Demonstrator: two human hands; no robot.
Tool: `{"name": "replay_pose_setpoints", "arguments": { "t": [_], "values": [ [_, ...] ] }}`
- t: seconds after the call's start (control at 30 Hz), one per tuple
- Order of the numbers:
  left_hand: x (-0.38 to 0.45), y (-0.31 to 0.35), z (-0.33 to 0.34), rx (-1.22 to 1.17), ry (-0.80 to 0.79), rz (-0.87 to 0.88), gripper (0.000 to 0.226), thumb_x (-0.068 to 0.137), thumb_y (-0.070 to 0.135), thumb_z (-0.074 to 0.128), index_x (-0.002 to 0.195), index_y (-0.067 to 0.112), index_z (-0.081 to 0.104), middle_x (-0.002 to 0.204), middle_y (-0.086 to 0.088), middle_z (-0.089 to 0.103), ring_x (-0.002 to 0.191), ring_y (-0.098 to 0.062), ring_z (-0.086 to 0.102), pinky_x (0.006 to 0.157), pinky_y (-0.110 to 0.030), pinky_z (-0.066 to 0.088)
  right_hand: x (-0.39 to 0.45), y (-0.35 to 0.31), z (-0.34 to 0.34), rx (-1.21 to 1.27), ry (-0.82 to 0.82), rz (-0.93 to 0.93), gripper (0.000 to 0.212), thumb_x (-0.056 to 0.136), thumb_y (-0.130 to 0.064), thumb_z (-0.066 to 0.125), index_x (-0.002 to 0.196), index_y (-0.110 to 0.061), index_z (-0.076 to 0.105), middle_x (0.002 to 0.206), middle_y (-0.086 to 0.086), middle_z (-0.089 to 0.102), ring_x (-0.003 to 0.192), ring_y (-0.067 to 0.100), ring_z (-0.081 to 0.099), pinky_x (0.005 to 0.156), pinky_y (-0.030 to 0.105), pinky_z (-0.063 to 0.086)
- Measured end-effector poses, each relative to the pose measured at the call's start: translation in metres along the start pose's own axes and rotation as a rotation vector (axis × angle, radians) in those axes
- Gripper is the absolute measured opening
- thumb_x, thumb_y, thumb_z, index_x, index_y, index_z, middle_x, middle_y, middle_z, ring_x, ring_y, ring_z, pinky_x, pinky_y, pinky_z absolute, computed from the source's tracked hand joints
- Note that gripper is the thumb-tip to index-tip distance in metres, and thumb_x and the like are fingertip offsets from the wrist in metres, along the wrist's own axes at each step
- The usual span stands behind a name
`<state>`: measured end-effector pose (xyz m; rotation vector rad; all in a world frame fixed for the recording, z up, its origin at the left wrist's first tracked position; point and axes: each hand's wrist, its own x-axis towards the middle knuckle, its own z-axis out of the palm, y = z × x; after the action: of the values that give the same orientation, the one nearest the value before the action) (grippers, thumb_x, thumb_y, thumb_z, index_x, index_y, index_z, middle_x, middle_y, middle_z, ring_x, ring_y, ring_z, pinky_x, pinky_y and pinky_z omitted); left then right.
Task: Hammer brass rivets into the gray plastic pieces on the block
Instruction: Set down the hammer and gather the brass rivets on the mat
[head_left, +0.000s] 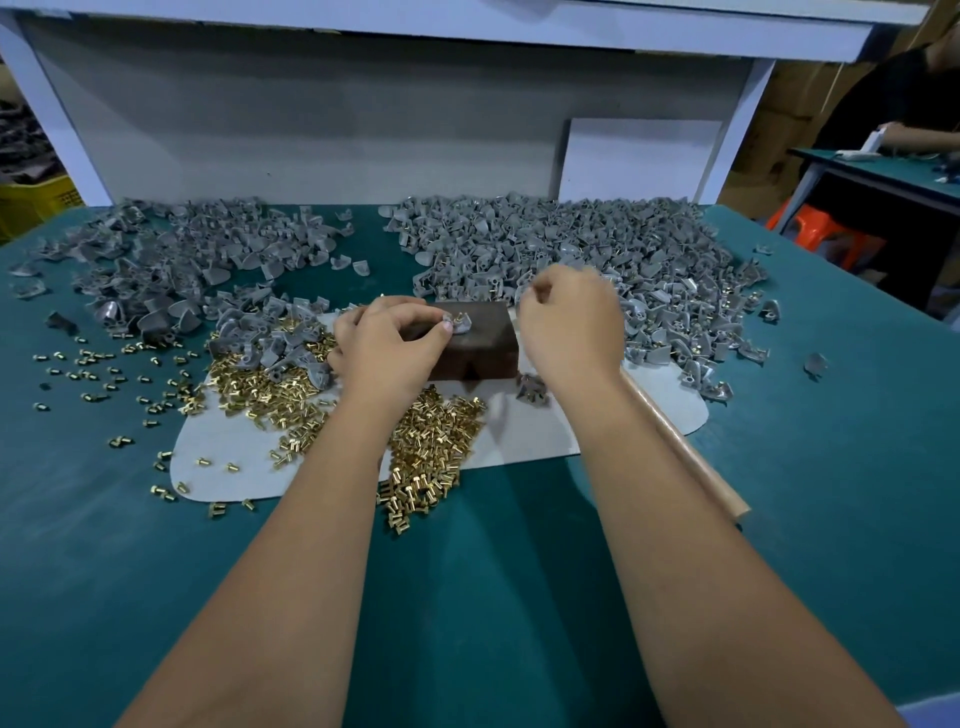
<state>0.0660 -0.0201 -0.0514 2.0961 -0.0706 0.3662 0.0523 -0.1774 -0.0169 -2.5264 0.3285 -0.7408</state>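
Observation:
A dark brown block (483, 348) sits on a white mat at the table's middle. On the block's top lies a gray plastic piece (460, 325) with a brass rivet (459, 315) standing in it. My left hand (387, 345) pinches that piece between thumb and fingertips. My right hand (571, 325) hovers just right of the block, fingers curled and blurred. A wooden hammer handle (691, 452) runs out from under my right wrist toward the lower right. The hammer's head is hidden, and I cannot see whether my right hand grips it.
Loose brass rivets (431, 447) are heaped on the white mat (524, 431) and scattered to the left. Large piles of gray pieces lie at the back left (171, 270) and back right (597, 249). A person works at another table (883, 166) at the far right.

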Motion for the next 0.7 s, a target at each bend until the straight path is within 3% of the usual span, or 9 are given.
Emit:
{"name": "replay_pose_setpoints", "arguments": {
  "t": [0.07, 0.17, 0.3, 0.4, 0.47, 0.53, 0.63, 0.7],
  "values": [
    [0.000, 0.001, 0.000, 0.009, 0.007, 0.001, 0.016, 0.087, 0.039, 0.069, 0.076, 0.048, 0.062, 0.108, 0.021, 0.056, 0.131, -0.027, 0.033, 0.111, -0.050, 0.027, -0.001, 0.015, -0.012, -0.252, -0.022, 0.057, 0.026, 0.094, -0.028, 0.051, 0.110, -0.010, 0.060, 0.118, 0.013, 0.054, 0.110, 0.031, 0.049, 0.077, 0.037, 0.042],
    [-0.001, 0.003, 0.000, 0.026, 0.011, -0.004, 0.011, 0.087, 0.038, 0.069, 0.080, 0.045, 0.063, 0.116, 0.017, 0.061, 0.131, -0.027, 0.034, 0.110, -0.050, 0.027, -0.014, 0.030, -0.021, -0.423, -0.137, 0.116, 0.032, 0.094, -0.029, 0.050, 0.113, -0.004, 0.058, 0.118, 0.018, 0.055, 0.110, 0.035, 0.051, 0.070, 0.036, 0.036],
    [-0.004, 0.005, 0.000, 0.036, 0.016, -0.021, 0.009, 0.088, 0.041, 0.067, 0.081, 0.044, 0.063, 0.121, 0.019, 0.061, 0.131, -0.024, 0.032, 0.109, -0.041, 0.023, -0.020, 0.033, -0.020, -0.581, -0.236, 0.126, 0.033, 0.093, -0.024, 0.051, 0.120, -0.006, 0.057, 0.122, 0.017, 0.055, 0.115, 0.034, 0.049, 0.084, 0.037, 0.042],
    [-0.008, 0.005, 0.001, 0.088, 0.029, -0.023, 0.007, 0.090, 0.043, 0.064, 0.084, 0.045, 0.063, 0.123, 0.023, 0.060, 0.130, -0.021, 0.028, 0.098, -0.037, 0.018, -0.019, 0.034, -0.018, -0.494, -0.239, 0.152, 0.029, 0.093, -0.017, 0.051, 0.118, -0.003, 0.056, 0.116, 0.017, 0.060, 0.109, 0.034, 0.054, 0.078, 0.035, 0.043],
    [-0.008, 0.005, 0.002, 0.114, 0.031, -0.027, 0.006, 0.091, 0.044, 0.062, 0.085, 0.045, 0.064, 0.123, 0.024, 0.060, 0.129, -0.021, 0.028, 0.099, -0.040, 0.018, -0.019, 0.033, -0.021, -0.395, -0.180, 0.154, 0.024, 0.092, -0.017, 0.055, 0.111, -0.003, 0.053, 0.102, 0.013, 0.065, 0.091, 0.033, 0.061, 0.063, 0.031, 0.037],
    [-0.008, 0.004, 0.003, 0.118, 0.037, -0.036, 0.007, 0.091, 0.045, 0.062, 0.084, 0.045, 0.063, 0.122, 0.025, 0.060, 0.127, -0.021, 0.029, 0.096, -0.039, 0.018, -0.017, 0.029, -0.029, -0.341, -0.094, 0.107, 0.019, 0.091, -0.016, 0.056, 0.104, -0.006, 0.046, 0.084, 0.009, 0.061, 0.072, 0.032, 0.054, 0.054, 0.030, 0.030],
    [-0.009, 0.004, 0.004, 0.095, 0.046, -0.041, 0.012, 0.090, 0.045, 0.062, 0.078, 0.047, 0.061, 0.118, 0.027, 0.059, 0.126, -0.019, 0.029, 0.093, -0.038, 0.016, -0.020, 0.020, -0.041, -0.199, -0.023, -0.011, 0.018, 0.093, -0.021, 0.054, 0.110, -0.017, 0.047, 0.077, 0.001, 0.050, 0.067, 0.027, 0.045, 0.058, 0.032, 0.032],
    [-0.009, 0.004, 0.005, 0.099, 0.056, -0.043, 0.013, 0.090, 0.046, 0.062, 0.077, 0.048, 0.061, 0.118, 0.028, 0.060, 0.126, -0.019, 0.030, 0.096, -0.040, 0.020, -0.027, 0.014, -0.049, -0.149, -0.034, -0.078, 0.029, 0.093, -0.024, 0.053, 0.121, -0.031, 0.051, 0.084, -0.003, 0.057, 0.072, 0.026, 0.047, 0.063, 0.033, 0.034]
  ]
}}
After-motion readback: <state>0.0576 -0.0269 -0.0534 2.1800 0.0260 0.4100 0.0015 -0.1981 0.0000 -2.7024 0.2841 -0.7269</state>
